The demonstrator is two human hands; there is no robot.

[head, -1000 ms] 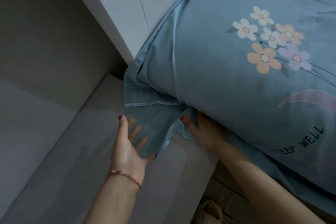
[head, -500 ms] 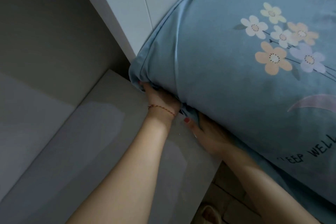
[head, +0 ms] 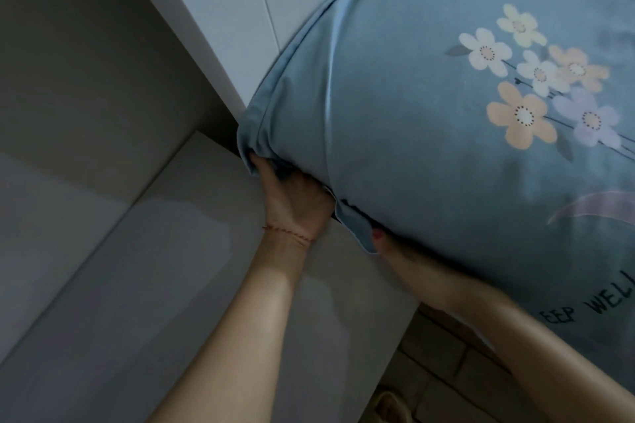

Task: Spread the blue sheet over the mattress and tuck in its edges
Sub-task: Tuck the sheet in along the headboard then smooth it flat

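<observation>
The blue sheet (head: 429,120), printed with flowers and the words "SLEEP WELL", covers the mattress corner at the right. My left hand (head: 295,203) is pressed in under that corner, fingers bunched in the sheet's folded edge. My right hand (head: 405,261) reaches under the mattress side a little lower right; only its thumb and wrist show, the fingers are hidden beneath the sheet. A small flap of sheet hangs between the two hands.
A white headboard panel (head: 220,10) stands behind the corner. A grey bedside surface (head: 154,285) lies below my left arm, with a grey wall to the left. Tiled floor (head: 446,371) and a slipper (head: 388,405) show at the bottom.
My left hand went from lying open on the hanging sheet corner to pushing it in under the mattress. The hanging fabric is now tucked away. My right hand stayed under the side.
</observation>
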